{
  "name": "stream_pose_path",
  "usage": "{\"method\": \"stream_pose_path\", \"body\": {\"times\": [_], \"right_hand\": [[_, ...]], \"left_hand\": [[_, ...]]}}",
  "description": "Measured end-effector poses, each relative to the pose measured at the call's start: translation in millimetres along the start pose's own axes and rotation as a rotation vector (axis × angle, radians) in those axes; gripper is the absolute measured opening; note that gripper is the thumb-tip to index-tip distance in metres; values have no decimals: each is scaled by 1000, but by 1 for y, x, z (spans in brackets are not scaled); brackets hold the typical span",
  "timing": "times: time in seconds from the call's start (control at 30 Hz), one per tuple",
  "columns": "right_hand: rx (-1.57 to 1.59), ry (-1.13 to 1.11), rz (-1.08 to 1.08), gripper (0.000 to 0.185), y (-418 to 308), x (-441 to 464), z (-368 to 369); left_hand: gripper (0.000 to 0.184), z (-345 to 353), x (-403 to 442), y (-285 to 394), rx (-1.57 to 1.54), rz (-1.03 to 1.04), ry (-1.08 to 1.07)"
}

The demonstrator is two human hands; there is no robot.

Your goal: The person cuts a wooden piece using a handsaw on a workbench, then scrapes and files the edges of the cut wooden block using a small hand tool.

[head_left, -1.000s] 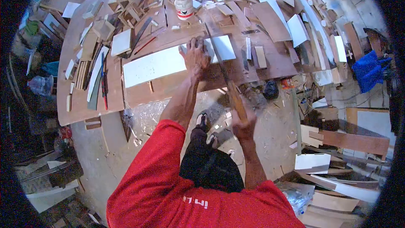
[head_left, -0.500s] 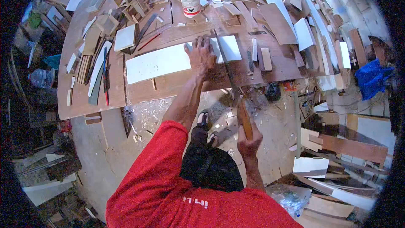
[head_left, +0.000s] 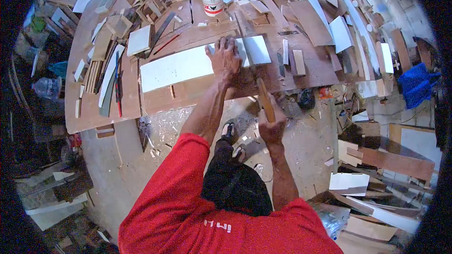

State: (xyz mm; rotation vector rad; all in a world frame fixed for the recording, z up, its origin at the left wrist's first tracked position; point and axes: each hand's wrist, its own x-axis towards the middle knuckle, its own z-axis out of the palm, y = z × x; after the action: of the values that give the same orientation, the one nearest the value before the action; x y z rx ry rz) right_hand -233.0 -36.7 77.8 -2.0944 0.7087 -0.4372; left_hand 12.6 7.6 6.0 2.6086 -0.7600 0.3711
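A long white board (head_left: 176,69) lies on the brown worktable (head_left: 188,106) near its front edge. My left hand (head_left: 226,59) rests on the board with its fingers spread, pressing it from above. In my right hand (head_left: 272,126) is the wooden handle of a saw (head_left: 266,101), gripped with the fingers wrapped round it. The saw's blade crosses the board just right of my left hand, leaving a short white part on its right side. A small wooden piece sticks out below the board's front edge.
A white tub (head_left: 213,2) holding sticks stands at the back of the table. Wood offcuts surround it. A red pencil-like stick (head_left: 166,44) lies behind the board. Small blocks (head_left: 298,62) lie to the right. A blue cloth (head_left: 416,84) hangs at far right.
My right hand has moved forward and back with the saw, and is now closer to the table than half a second ago. My left hand stays on the board.
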Motion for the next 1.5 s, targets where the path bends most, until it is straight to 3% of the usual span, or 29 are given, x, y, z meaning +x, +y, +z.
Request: {"method": "stream_pose_path", "body": {"times": [0.07, 0.13, 0.23, 0.33, 0.4, 0.47, 0.5, 0.57, 0.6, 0.67, 0.77, 0.8, 0.9, 0.93, 1.0, 1.03, 1.13, 1.17, 1.27, 1.33, 1.4, 1.47, 1.5], "right_hand": [[117, 7, 93, 40, -2, -30, -14], [-43, 185, -96, 42, 19, -77, -22], [50, 106, 78, 44, -4, -70, -28], [-115, -61, 104, 43, 7, -11, -6], [-4, -30, 122, 42, 10, -26, -7], [-101, 170, -170, 41, 23, -74, -19], [-103, 163, -172, 41, 8, -73, -22], [94, 231, 89, 19, -22, -80, -30], [95, 239, 87, 19, -13, -63, -25], [-80, -80, 187, 42, 6, -17, -10], [-52, -117, 230, 37, 1, -32, -21], [-58, -122, 232, 37, -1, -51, -26], [72, 258, -47, 32, 6, -87, -24], [70, 264, -45, 32, 14, -80, -20], [43, 48, 99, 47, 8, -38, -13], [-54, 18, -19, 50, 20, -24, -3], [-74, 11, 66, 49, 25, -56, -13], [55, 153, 11, 33, 25, -76, -15], [50, 223, 93, 35, 20, -87, -14], [37, 175, 20, 39, 19, -66, -15], [15, -20, 262, 42, 3, -48, -14], [147, -37, 260, 45, 7, -72, -20], [129, 83, 135, 45, 17, -88, -20]], "left_hand": [[59, 4, 7, 3, -21, -48, -5], [57, 0, 5, 6, -7, -43, -14], [54, -7, 2, 5, 2, -39, -24], [55, -12, 1, 10, -27, -39, -39], [57, -16, 8, 9, -32, -22, -42], [61, -13, 6, 9, -18, -51, -104], [61, -10, 6, 7, -18, -58, -104], [60, -5, 3, 6, 4, -28, -10], [60, -6, 5, 8, 1, -21, -6], [57, -7, 2, 7, -28, -5, 1], [57, -3, 6, 6, -41, -20, 3], [57, 0, 5, 7, -44, -26, -1], [60, 2, -2, 1, -37, -28, 44], [58, 0, -3, 1, -41, -18, 13], [56, -4, 4, 6, -46, -8, -4], [54, -4, 0, 6, -34, 0, 2], [51, 1, 1, 5, -20, 2, 16], [49, 3, 3, 3, -21, -13, 25], [47, -5, 0, 7, -16, -6, 39], [46, -4, 7, 7, -15, -2, 39], [44, -1, 2, 6, -1, -5, 13], [44, 2, 4, 9, -5, -44, 56], [44, 3, 8, 9, -5, -44, 63]]}}
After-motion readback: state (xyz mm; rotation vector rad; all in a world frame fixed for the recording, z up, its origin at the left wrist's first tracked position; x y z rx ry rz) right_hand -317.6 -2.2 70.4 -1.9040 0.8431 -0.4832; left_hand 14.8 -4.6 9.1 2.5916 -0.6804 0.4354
